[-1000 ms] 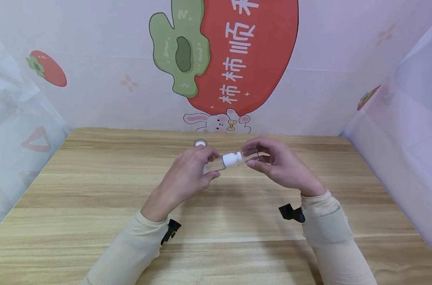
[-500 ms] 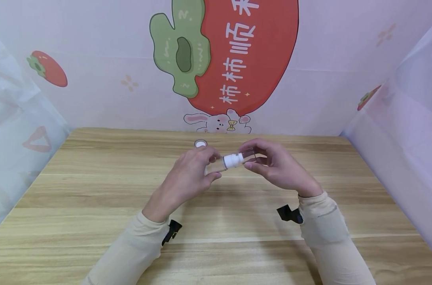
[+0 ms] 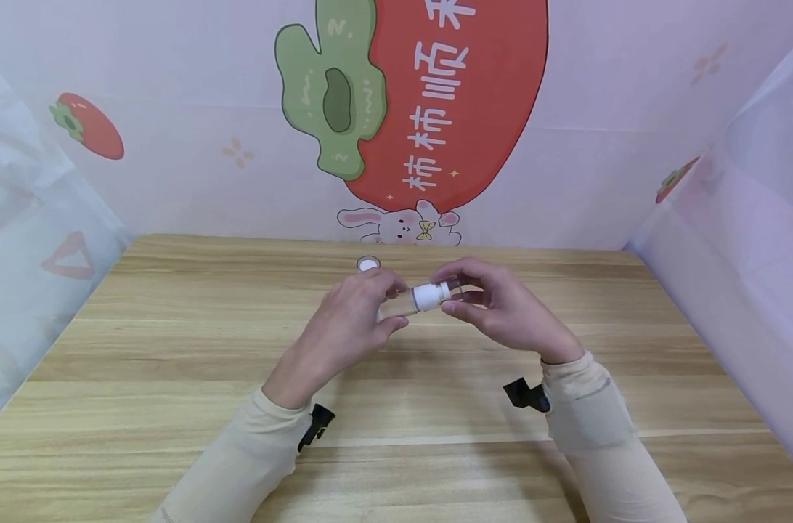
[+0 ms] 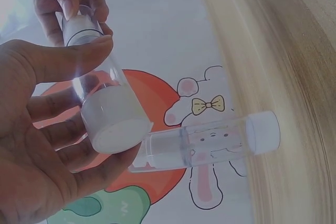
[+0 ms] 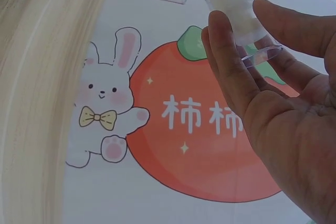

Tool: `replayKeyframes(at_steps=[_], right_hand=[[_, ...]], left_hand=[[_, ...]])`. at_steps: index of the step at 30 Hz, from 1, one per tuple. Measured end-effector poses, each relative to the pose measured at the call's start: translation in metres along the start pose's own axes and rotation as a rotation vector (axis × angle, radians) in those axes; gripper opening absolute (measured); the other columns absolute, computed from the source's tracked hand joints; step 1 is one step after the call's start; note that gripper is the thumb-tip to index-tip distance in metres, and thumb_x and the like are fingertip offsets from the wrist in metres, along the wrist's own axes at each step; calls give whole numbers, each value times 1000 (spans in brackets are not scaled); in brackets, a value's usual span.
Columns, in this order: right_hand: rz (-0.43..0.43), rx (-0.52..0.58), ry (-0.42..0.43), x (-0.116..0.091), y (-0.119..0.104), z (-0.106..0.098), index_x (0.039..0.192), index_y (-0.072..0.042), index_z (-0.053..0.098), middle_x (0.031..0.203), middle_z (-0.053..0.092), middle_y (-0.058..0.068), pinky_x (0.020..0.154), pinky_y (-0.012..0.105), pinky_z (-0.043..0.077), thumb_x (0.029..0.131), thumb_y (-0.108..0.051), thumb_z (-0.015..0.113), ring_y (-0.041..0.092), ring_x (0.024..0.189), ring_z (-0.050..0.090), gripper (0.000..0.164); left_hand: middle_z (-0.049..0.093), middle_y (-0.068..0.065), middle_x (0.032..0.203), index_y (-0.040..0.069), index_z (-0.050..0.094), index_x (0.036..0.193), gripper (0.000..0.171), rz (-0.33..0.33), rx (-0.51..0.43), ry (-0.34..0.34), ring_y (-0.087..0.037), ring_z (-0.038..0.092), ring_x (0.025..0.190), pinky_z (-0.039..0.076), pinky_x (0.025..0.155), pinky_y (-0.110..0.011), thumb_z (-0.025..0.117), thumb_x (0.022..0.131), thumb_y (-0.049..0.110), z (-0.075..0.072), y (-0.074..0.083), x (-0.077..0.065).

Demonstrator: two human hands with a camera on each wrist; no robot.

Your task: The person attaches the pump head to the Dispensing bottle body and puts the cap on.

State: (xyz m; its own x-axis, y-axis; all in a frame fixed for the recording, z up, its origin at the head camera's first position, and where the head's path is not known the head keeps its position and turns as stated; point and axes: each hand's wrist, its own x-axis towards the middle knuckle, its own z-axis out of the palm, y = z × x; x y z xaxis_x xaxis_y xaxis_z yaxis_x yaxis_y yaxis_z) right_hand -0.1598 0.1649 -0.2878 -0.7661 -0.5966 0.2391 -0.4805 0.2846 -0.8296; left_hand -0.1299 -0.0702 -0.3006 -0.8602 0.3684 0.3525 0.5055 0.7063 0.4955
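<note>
Above the wooden table, my left hand (image 3: 347, 323) grips a clear bottle with a white pump top (image 3: 426, 296) and a thick white base (image 4: 116, 121). The bottle lies nearly level in the air, its top pointing right. My right hand (image 3: 507, 309) pinches a clear cap (image 5: 262, 55) between thumb and fingers. In the right wrist view, the cap surrounds the white pump top. Fingers hide part of the cap and the bottle's body. A second clear bottle (image 4: 215, 142) with a white base stands upright behind my left hand, mostly hidden in the head view.
The wooden table (image 3: 174, 407) reaches back to a printed cloth wall (image 3: 194, 174) with a rabbit and a large red fruit. More cloth hangs along the left and right sides. A black wrist mount (image 3: 527, 394) sits on the right sleeve.
My right hand has moved left with the clear cap, sliding it farther over the pump top. The left hand and its bottle have barely shifted right.
</note>
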Motion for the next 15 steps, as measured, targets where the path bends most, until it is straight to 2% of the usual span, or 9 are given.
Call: replayKeyframes(at_steps=[15], right_hand=[[-15, -39, 18, 1, -2, 4, 121, -2, 67, 116, 66, 7, 88, 34, 57, 92, 4, 71, 25, 103, 65, 30]], left_hand=[[71, -7, 112, 4, 71, 117, 43, 26, 29, -1, -22, 65, 91, 56, 78, -38, 89, 80, 15, 0, 2, 0]])
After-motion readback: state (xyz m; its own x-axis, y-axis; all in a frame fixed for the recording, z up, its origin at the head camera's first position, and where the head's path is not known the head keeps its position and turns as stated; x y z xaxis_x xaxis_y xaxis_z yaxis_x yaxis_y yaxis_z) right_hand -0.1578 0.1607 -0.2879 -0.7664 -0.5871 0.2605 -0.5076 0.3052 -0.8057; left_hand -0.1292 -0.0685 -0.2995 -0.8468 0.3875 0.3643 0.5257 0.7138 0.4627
